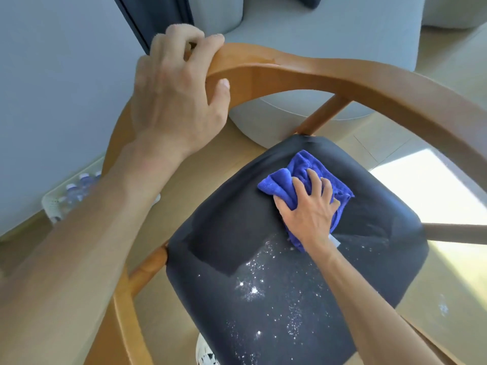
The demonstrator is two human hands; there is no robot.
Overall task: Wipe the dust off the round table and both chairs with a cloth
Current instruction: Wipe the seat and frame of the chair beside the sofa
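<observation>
I see the blue cloth bunched on the far part of the dark chair seat, pressed down by my right hand. The fingers are spread over the cloth and curl into its folds, gripping it; a small white tag shows at the cloth's near edge beside the wrist. White dust specks lie scattered over the near half of the seat, just short of the cloth; the far half looks darker and free of specks.

The curved wooden backrest rail arcs over the seat from the left side round to the right. My left hand is clamped on the rail at its upper left, fingers wrapped over the top and thumb on the inner face. The left forearm runs in from the lower left; the right forearm crosses the near right corner of the seat.

Beyond the chair stands a grey upholstered sofa. On the floor to the left, against the wall, a white basket of water bottles is partly hidden by my left arm. A bright sun patch falls on the floor at right.
</observation>
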